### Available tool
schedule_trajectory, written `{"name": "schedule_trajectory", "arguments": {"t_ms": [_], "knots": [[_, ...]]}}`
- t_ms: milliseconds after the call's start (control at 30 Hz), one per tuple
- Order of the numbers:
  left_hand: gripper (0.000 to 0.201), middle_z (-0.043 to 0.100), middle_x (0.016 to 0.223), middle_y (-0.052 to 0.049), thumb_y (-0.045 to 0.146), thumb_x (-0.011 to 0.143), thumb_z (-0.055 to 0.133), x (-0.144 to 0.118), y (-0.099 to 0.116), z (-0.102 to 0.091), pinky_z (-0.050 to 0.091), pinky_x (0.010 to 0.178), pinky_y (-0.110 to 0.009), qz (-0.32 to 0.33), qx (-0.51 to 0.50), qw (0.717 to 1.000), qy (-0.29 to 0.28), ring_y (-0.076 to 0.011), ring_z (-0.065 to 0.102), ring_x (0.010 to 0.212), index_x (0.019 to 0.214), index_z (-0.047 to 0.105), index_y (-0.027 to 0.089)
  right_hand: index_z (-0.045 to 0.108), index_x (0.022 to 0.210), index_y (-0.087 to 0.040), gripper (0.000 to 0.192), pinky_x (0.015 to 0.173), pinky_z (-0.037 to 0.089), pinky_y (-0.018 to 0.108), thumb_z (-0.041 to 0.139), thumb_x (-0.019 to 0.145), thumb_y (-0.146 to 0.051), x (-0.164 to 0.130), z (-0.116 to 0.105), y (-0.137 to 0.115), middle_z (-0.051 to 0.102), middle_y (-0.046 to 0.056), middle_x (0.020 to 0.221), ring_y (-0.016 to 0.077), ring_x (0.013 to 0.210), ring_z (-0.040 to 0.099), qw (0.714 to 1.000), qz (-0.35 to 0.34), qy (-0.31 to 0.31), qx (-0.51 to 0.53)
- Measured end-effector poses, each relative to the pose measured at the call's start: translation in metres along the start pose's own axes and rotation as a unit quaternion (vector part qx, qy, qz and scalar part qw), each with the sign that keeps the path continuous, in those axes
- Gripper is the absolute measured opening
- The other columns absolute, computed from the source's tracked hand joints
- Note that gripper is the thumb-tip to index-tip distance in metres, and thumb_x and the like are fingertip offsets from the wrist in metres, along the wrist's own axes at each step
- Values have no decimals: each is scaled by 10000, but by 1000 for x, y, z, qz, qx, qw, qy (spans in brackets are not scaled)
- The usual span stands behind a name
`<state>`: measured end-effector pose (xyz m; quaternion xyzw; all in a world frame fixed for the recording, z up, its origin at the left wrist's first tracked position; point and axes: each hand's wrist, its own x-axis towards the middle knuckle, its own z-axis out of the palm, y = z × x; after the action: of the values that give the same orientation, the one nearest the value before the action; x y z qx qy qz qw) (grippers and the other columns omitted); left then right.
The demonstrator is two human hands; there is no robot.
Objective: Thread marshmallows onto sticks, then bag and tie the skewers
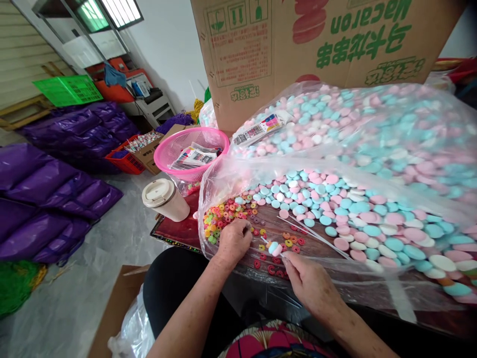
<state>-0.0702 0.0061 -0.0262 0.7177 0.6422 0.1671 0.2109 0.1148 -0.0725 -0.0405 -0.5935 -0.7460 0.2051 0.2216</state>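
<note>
Head view. Right hand (311, 283): fingertips pressed together, pinching the near end of a thin white stick (269, 244). The stick points away and to the left, and a blue disc with a pink one behind it (275, 248) sits threaded just beyond the fingertips. Holding it low by the end leaves the far tip free.

Left hand (234, 240): palm down, fingers curled into the heap of small coloured rings (223, 214) just left of the stick tip. Whether a ring is pinched between the fingers I cannot tell; the knuckles hide the tips.

Scattered red and orange rings lie directly under and around the stick, within reach of both hands. Spare white sticks (316, 236) lie just right of the grip, pointing towards it. Beyond them and further right spreads the pile of pink, blue and white discs (365, 219), all on a clear plastic sheet (372, 283) that keeps the sweets off the dark table.

Well to the left of the grip: lidded cup (166, 199). Behind it, pink basket (194, 149) with printed packets. Far behind stands a cardboard box (316, 44).
</note>
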Motion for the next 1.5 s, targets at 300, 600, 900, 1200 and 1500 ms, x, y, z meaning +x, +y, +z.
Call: {"name": "schedule_trajectory", "arguments": {"t_ms": [300,600,900,1200,1500], "knots": [[216,684,773,-24,156,751,506,-6,9,6,496,616,-226,-59,-220,974,0,-128,619,656,903,660,146,590,761,-195,345,563,370,260,290,919,-257,-3,-4,1,670,52,693,182,623,622,1000,1,22,-18],[135,650,727,-3,127,685,568,-27,32,13,489,650,-231,-41,-287,954,81,-121,590,671,770,668,159,632,912,-188,299,567,400,257,335,880,-173,-1,-11,-8,711,59,818,200,700,672,995,17,-8,-97],[88,673,725,-23,170,692,600,-34,55,24,512,629,-261,-58,-451,890,-8,-128,592,623,755,660,153,425,1315,-82,465,575,496,313,275,903,-234,-4,-2,5,722,132,861,238,703,688,997,43,59,12],[200,694,868,-56,223,816,489,40,66,20,487,774,-294,14,-126,992,-16,-188,634,835,882,667,161,596,1050,-159,366,550,489,278,363,893,-393,-3,-32,32,649,28,632,186,590,616,983,102,40,147],[144,652,899,-96,104,694,556,61,75,48,441,857,-381,31,-112,993,-33,-248,602,908,784,651,164,621,996,-184,353,546,437,262,389,860,-413,-1,-53,47,660,35,662,190,594,589,979,152,112,70]]}}
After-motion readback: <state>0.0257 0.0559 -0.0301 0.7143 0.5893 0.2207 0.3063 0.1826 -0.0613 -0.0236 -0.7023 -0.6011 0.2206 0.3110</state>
